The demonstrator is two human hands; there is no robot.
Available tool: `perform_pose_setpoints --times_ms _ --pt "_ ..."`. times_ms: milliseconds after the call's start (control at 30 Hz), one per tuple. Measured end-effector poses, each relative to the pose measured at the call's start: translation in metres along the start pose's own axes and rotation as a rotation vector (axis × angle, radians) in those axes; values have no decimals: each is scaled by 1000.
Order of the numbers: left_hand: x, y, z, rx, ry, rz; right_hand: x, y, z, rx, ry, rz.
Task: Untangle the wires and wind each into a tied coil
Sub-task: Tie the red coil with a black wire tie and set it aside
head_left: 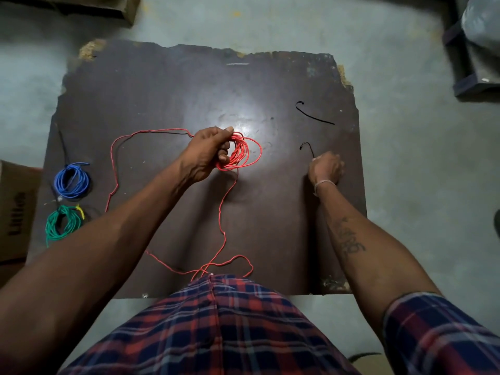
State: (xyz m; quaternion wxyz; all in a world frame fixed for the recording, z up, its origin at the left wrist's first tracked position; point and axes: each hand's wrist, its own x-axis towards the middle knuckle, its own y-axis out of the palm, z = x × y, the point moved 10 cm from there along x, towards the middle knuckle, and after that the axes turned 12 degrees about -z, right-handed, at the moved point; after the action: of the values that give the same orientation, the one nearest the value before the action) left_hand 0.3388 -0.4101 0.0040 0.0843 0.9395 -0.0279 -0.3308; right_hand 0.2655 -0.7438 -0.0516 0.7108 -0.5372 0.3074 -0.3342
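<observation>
Three wires (red wire (244, 152), blue coil (71, 180), green coil (62, 222)), two black ties (313, 115) (308, 147), two hands (209, 155) (326, 167).

Two wound coils (71, 180) are set at the table's (162, 85) left edge (one nearer than the other). A partly wound coil (240, 152) is held mid-table; two ties (313, 113) are placed to its right.
</observation>
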Motion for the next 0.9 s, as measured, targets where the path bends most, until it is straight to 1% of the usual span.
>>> perform_pose_setpoints --times_ms 67,133,233,300,367,467,533,633,800,900 --pt "-2 -4 -3 -32 7 -8 -7 1 12 92 -13 41" --pt "-5 -9 -6 -60 16 -20 -20 -2 33 234 -60 105" --pt "-7 -18 -9 -73 38 -40 -50 -19 67 565 -109 225" --pt "-8 -26 -8 -105 40 -52 -75 -30 91 799 -88 364" --pt "-8 -34 -7 -143 37 -75 -100 -41 115 970 -43 523" --pt "-13 -46 -6 -194 37 -115 -133 -60 150 1142 -22 729" --pt "-17 -53 -7 -214 53 -136 -149 -72 169 1235 -36 818" --pt "-24 -67 -11 -260 75 -178 -169 -91 195 1263 -162 838" --pt "-32 -96 -20 -291 110 -260 -191 -117 230 1136 -424 695" --pt "-35 -114 -23 -292 129 -324 -203 -121 247 1094 -518 700"
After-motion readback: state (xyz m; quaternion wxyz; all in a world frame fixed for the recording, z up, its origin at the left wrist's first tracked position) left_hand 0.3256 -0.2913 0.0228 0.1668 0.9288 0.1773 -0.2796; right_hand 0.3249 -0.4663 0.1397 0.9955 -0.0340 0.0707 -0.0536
